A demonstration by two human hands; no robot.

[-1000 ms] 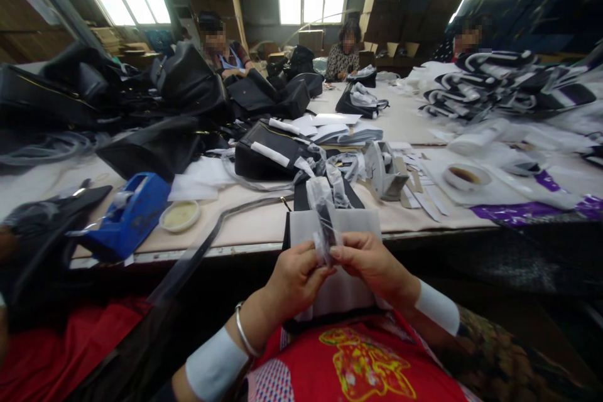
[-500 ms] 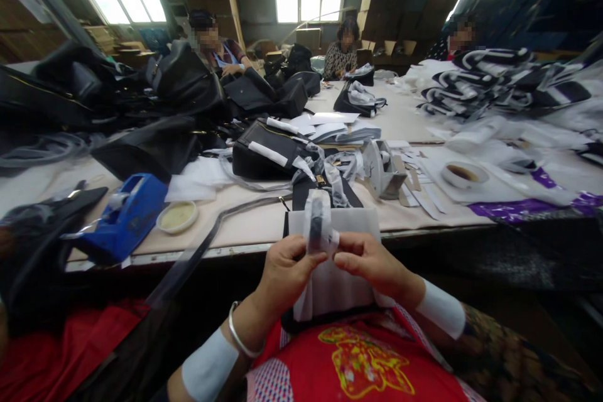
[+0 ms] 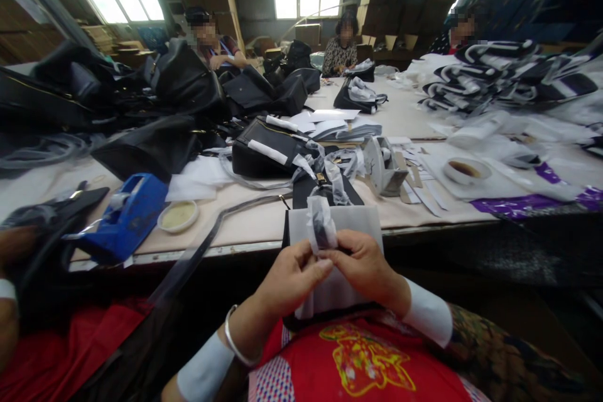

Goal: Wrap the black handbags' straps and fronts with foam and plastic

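A black bag (image 3: 286, 226) leans at the table's front edge against my lap, a white sheet (image 3: 355, 232) covering its face. Its handle, wrapped in thin white paper (image 3: 321, 220), arches up in front of the sheet. My left hand (image 3: 292, 276) pinches the lower end of that wrapped handle from the left. From the right, my right hand (image 3: 365, 264) grips the same spot, with its fingertips meeting the left ones. The fingers hide the exact point of contact. A clear-wrapped strap (image 3: 336, 182) with a gold buckle lies just behind.
To the left are a blue tape dispenser (image 3: 129, 217) and a round dish (image 3: 179, 217). A grey tape dispenser (image 3: 384, 166) and a tape roll (image 3: 466, 173) sit right. Black bags (image 3: 183, 85) pile up at left. Co-workers sit across; another person's hand (image 3: 16, 245) shows at far left.
Both my hands have shifted slightly, the right one leftward and closer to the left. The wrapped handle has turned a little. A co-worker's hand has come into view at far left.
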